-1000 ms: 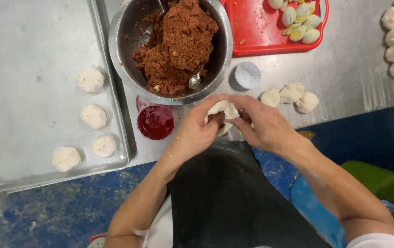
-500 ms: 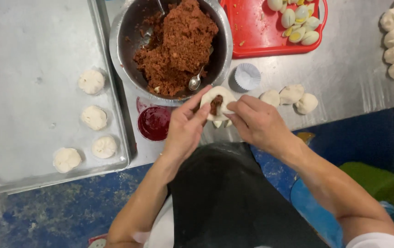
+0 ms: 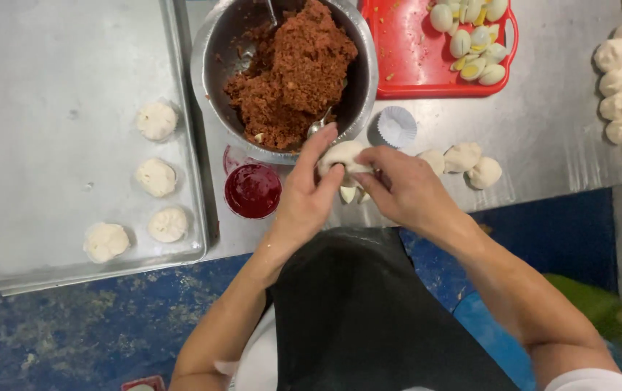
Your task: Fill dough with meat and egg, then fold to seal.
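Dough piece (image 3: 345,155) is held above the near edge of the steel table (image 3: 543,130), just in front of the metal bowl (image 3: 358,98) of reddish-brown filling (image 3: 293,69). It is cupped by the left hand (image 3: 307,195), fingers curled up around its left side, and pinched from the right by the right hand (image 3: 405,188) — thumb and fingertips pressed together on the rim. The piece is judged soft, light and easily torn; hold is best taken at the thicker edge, not the thin centre. Just left of the hands a small cup of red sauce (image 3: 253,190) is set. Further left, four shaped buns (image 3: 156,177) are laid on a metal tray (image 3: 50,65). To the right, three dough balls (image 3: 463,157) and a paper liner (image 3: 396,126) are placed; halved eggs (image 3: 474,36) are kept on a red tray (image 3: 412,51) at the far side.
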